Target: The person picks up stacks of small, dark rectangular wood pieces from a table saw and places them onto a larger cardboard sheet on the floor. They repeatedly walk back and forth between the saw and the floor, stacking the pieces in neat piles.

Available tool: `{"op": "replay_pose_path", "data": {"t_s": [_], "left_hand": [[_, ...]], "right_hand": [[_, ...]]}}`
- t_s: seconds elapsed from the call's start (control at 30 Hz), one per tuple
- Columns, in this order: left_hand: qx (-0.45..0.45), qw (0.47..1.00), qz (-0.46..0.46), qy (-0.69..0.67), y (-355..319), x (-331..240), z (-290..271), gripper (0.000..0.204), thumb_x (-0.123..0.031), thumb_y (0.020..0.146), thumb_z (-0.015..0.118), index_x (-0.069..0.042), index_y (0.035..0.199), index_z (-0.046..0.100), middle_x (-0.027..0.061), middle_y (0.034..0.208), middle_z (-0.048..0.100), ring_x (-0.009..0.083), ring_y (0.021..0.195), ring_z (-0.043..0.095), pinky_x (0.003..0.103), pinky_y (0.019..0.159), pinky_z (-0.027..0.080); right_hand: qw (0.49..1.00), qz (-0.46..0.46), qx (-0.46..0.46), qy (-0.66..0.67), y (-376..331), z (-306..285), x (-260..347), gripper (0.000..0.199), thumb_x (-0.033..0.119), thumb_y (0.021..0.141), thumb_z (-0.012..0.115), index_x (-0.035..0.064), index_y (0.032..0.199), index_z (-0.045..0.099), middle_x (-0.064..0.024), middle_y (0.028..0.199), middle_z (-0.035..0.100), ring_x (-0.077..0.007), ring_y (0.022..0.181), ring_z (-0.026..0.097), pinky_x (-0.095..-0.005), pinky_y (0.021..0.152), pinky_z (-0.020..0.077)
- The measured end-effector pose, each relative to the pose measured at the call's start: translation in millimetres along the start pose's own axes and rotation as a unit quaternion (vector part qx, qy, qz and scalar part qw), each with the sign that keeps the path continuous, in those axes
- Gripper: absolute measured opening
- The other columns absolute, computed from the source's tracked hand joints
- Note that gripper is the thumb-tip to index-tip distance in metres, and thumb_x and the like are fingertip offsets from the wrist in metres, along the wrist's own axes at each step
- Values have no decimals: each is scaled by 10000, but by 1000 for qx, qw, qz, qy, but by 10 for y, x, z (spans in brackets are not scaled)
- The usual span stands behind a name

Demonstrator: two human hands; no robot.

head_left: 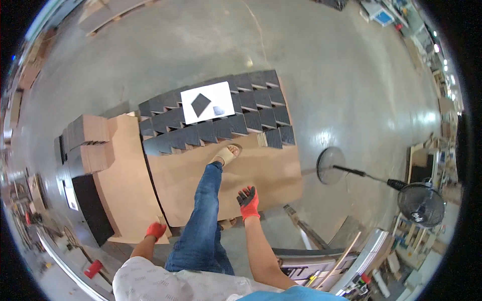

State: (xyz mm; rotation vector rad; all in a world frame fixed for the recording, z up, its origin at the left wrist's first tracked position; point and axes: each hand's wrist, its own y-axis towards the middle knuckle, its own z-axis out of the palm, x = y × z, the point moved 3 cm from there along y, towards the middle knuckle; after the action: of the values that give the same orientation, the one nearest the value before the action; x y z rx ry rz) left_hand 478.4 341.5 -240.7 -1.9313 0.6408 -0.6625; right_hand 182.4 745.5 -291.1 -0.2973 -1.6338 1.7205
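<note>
My left hand (156, 230), in a red glove, hangs beside the near corner of the left brown board (123, 175). Its fingers are turned away, so whether it grips anything is hidden. My right hand (248, 201), in a red glove with a black palm, is raised above the larger brown board (266, 173). Its palm faces up and the fingers are loosely bent and apart, with nothing seen in them. One of my sandalled feet (230, 154) stands on that board, close to rows of dark panels (208, 133) stacked in overlapping steps. On the panels lies a white sheet (208, 95) bearing dark shapes.
Stacks of brown and dark panels (90, 143) stand on the left board. A pedestal fan (420, 204) leans across the right side, its round base (330, 165) on the grey floor. A metal frame with a wooden stick (346, 253) is near my right arm. Shelving lines the edges.
</note>
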Motion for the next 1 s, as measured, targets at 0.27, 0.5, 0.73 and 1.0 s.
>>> {"op": "replay_pose_path", "data": {"t_s": [0.27,0.5,0.73,1.0], "left_hand": [[226,967,48,-106,-1078,1476,1975,386,-421,867,634,-122,1073,765,154,1086,747,328,1013,701,455,861,544],[-11,939,97,-331,-1257,1411,1753,427,-452,898,642,-91,1097,749,125,1033,757,284,917,696,443,830,536],[-121,861,128,-478,-1306,1580,2120,520,-507,858,701,-92,1167,742,129,1155,739,275,1046,671,444,939,508],[-106,839,-5,-533,-1212,2058,2825,483,-486,876,661,-103,1156,752,122,1119,746,262,1031,676,426,893,521]], "right_hand": [[885,-258,255,-291,-1557,224,637,303,318,1050,560,89,1217,665,-10,1035,688,-151,871,646,-316,786,522],[751,-315,330,-477,-2750,24,235,390,294,1061,519,31,1333,615,-89,1324,624,-204,1200,587,-336,987,489],[703,-204,423,-535,-3103,-94,-584,310,275,1062,523,49,1234,648,-34,1094,663,-144,963,606,-295,863,506],[638,-283,467,-543,-3185,-122,-862,301,359,1051,538,112,1162,672,6,942,652,-83,784,580,-239,671,453]]}}
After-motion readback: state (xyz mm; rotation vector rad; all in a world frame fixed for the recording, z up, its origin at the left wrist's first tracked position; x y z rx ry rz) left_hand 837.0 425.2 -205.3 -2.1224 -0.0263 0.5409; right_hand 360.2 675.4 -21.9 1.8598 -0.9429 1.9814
